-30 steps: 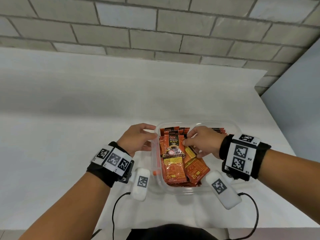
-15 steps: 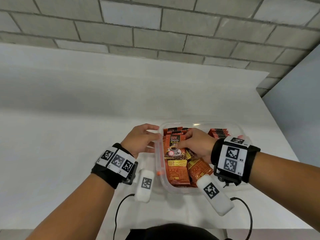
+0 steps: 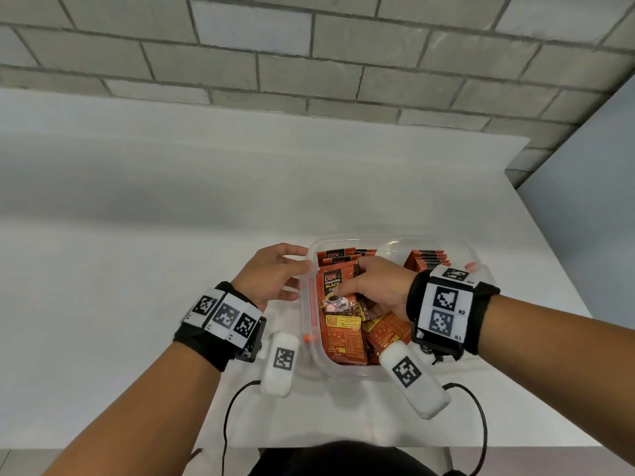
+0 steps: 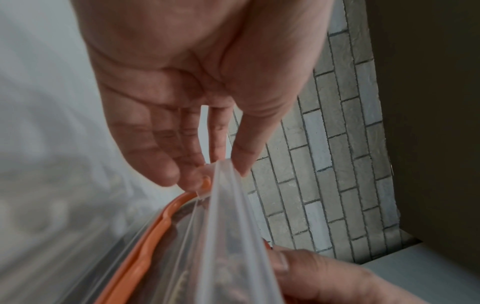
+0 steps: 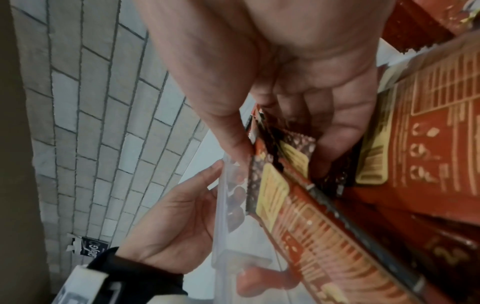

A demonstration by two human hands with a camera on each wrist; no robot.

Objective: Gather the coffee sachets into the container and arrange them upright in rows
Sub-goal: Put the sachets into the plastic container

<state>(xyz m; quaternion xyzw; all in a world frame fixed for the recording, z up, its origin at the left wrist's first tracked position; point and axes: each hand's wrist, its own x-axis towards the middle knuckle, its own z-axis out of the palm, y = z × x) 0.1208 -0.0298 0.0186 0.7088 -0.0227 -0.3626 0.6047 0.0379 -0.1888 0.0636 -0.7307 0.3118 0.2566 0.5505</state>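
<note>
A clear plastic container (image 3: 395, 241) stands on the white table near its front edge. Several orange-red coffee sachets (image 3: 385, 334) lie loose in its near half. A short row of sachets (image 3: 427, 261) stands upright at the back right, and more stand at the back left. My right hand (image 3: 347, 286) reaches into the left side; thumb and fingers pinch a bunch of sachets (image 5: 272, 185), the front one (image 3: 338, 304) leaning upright. My left hand (image 3: 295, 269) holds the container's left rim (image 4: 221, 185), thumb above and fingertips (image 4: 182, 174) outside by the orange seal.
The white table (image 3: 137, 269) stretches far to the left and back to a grey brick wall (image 3: 309, 63). Its right edge (image 3: 549, 252) falls off close beside the container. White tagged pods and black cables (image 3: 226, 417) hang below both wrists.
My right hand has shifted left across the container onto the left stack of sachets, and the front sachet now leans more upright. My left hand has stayed on the left rim.
</note>
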